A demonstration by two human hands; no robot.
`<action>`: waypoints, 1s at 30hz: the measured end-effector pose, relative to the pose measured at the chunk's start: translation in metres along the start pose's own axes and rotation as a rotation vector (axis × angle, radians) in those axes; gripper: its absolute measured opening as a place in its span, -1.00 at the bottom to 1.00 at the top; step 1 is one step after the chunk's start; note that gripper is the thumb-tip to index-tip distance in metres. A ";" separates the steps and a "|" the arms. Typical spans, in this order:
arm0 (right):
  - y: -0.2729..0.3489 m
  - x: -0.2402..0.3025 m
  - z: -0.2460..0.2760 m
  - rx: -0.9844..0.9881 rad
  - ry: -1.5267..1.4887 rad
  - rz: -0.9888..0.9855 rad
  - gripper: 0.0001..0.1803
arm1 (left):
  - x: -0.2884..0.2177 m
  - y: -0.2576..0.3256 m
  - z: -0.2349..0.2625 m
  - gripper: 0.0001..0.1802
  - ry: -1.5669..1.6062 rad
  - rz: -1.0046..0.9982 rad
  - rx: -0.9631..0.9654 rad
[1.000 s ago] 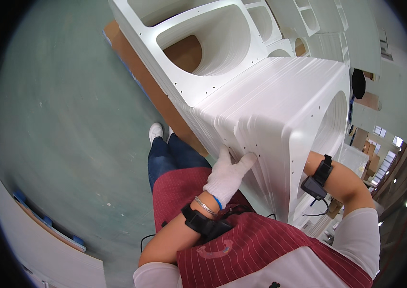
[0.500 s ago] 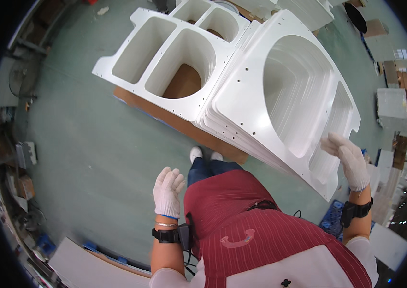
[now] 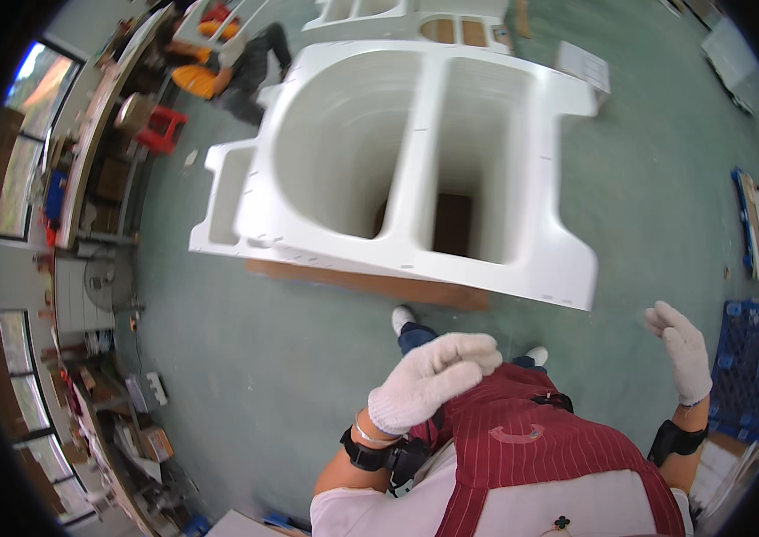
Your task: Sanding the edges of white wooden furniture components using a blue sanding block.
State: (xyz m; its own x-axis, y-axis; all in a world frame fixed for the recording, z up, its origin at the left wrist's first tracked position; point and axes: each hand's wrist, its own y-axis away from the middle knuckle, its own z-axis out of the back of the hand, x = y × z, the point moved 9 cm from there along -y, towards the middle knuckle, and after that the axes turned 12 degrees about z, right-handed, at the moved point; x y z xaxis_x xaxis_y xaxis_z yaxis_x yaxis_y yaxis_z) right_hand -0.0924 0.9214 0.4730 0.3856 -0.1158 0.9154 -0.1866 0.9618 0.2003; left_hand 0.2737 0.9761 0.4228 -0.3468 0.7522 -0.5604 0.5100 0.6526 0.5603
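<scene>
A tall stack of white panels (image 3: 424, 161) stands in front of me, with a large rounded opening on its left and a long narrower one on its right. A second white panel (image 3: 224, 192) shows past the stack's left side. My left hand (image 3: 436, 380), in a white knit glove, hovers between my body and the stack's near edge, fingers stretched, holding nothing. Farther right, my right hand (image 3: 683, 353) in a matching glove is raised off the stack's near right corner, fingers extended and touching nothing.
Brown cardboard (image 3: 379, 284) lies under the stack. Another person (image 3: 250, 76) bends low at the far left, near a red stool (image 3: 163, 128) and a long workbench (image 3: 84, 170). A blue plastic pallet (image 3: 752, 367) is at the right; a white box (image 3: 583, 70) sits behind the stack.
My view has swung, so the stack now lies squarely ahead. My left hand has come forward and inward over my front. My right hand is no longer over the panels but beside them.
</scene>
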 end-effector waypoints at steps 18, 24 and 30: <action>0.062 -0.170 0.348 -0.177 0.221 -0.233 -0.56 | 0.046 -0.300 -0.335 -0.47 -0.259 0.202 -0.006; -0.098 -0.189 0.416 -0.121 0.325 -0.245 -0.55 | -0.030 -0.404 -0.319 -0.48 -0.163 0.110 -0.123; -0.193 -0.242 0.532 -0.456 0.099 -0.414 -0.58 | -0.173 -0.508 -0.330 -0.49 -0.142 0.002 -0.163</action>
State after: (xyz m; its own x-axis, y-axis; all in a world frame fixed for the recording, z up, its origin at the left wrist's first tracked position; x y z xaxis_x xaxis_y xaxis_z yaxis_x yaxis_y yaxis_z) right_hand -0.6305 0.6322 0.3990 0.4292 -0.4995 0.7525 0.3927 0.8535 0.3425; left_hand -0.1856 0.5443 0.4365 -0.2260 0.7402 -0.6332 0.3727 0.6663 0.6459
